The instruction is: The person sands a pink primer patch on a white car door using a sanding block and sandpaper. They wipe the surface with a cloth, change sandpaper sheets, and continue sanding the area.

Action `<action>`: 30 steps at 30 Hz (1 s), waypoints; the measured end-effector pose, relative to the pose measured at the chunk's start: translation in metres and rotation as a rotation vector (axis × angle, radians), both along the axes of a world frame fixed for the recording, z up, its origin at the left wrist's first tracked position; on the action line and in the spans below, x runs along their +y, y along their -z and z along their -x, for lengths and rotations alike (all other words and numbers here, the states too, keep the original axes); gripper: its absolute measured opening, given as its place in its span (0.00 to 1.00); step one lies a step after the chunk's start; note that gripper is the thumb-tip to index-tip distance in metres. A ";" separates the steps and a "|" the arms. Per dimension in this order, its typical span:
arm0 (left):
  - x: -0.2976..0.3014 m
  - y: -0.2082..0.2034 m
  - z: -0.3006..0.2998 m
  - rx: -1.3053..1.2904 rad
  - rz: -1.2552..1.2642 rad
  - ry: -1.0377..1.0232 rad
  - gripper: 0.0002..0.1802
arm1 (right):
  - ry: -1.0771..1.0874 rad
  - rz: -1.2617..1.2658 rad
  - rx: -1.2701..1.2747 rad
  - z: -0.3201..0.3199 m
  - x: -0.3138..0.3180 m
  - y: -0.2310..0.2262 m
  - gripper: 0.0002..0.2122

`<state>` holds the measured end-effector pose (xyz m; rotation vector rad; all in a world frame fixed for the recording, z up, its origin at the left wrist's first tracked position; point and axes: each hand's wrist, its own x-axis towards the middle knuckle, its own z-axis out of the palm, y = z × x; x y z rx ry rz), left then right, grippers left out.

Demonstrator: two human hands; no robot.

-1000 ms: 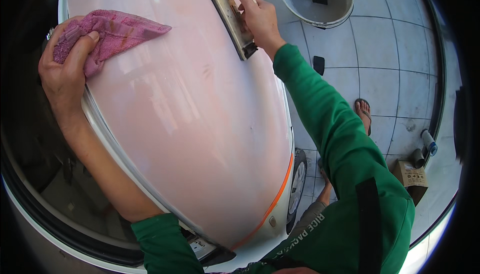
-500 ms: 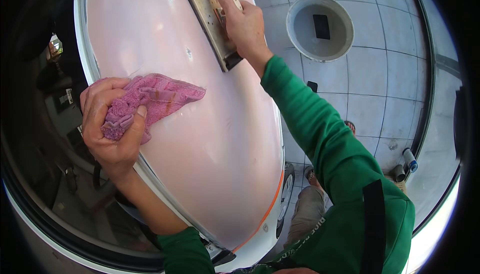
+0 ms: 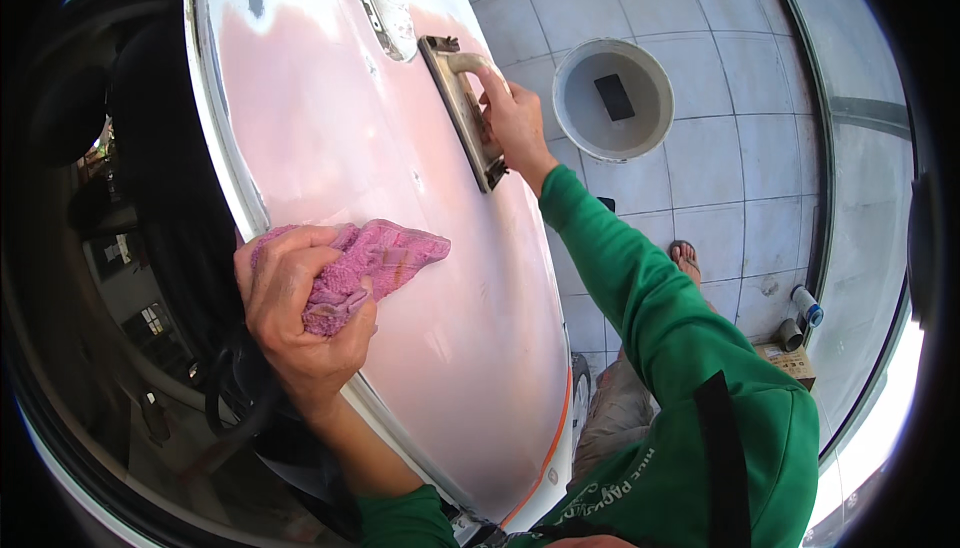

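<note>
A white car door panel (image 3: 460,338), covered largely in smooth pinkish coating, curves beneath both hands. My left hand (image 3: 310,333) is closed around a crumpled pink terry cloth (image 3: 395,253), which rests on the panel near the window edge. Farther up, my right hand (image 3: 522,130) grips the curved handle of a long, flat hand sanding block (image 3: 458,113). The block lies lengthwise on the panel, just nearer to me than the door-handle recess (image 3: 372,13). Its underside is hidden against the surface.
To the right, a round bucket (image 3: 650,143) of cloudy water with a dark rectangular piece in it stands on the tiled floor (image 3: 705,163). A can (image 3: 807,303), a dark cylinder and a cardboard box (image 3: 785,363) sit by the glass wall at right. The car window (image 3: 90,348) is at left.
The view has shifted, bringing the door-handle recess into sight. Both hands keep their holds on the cloth and the sanding block. The block now sits lower along the panel relative to the picture.
</note>
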<state>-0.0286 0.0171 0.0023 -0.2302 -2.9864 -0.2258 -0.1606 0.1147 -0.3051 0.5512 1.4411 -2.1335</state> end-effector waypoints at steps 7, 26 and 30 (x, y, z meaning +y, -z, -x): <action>-0.008 0.007 -0.022 0.076 -0.027 -0.213 0.16 | -0.112 0.068 -0.089 -0.106 0.026 -0.002 0.25; -0.001 -0.022 -0.032 -0.289 0.095 -0.436 0.20 | -0.140 0.045 -0.224 -0.120 0.041 -0.003 0.19; 0.000 -0.021 -0.035 -0.277 0.146 -0.416 0.21 | -0.165 -0.059 -0.256 -0.038 0.005 0.044 0.25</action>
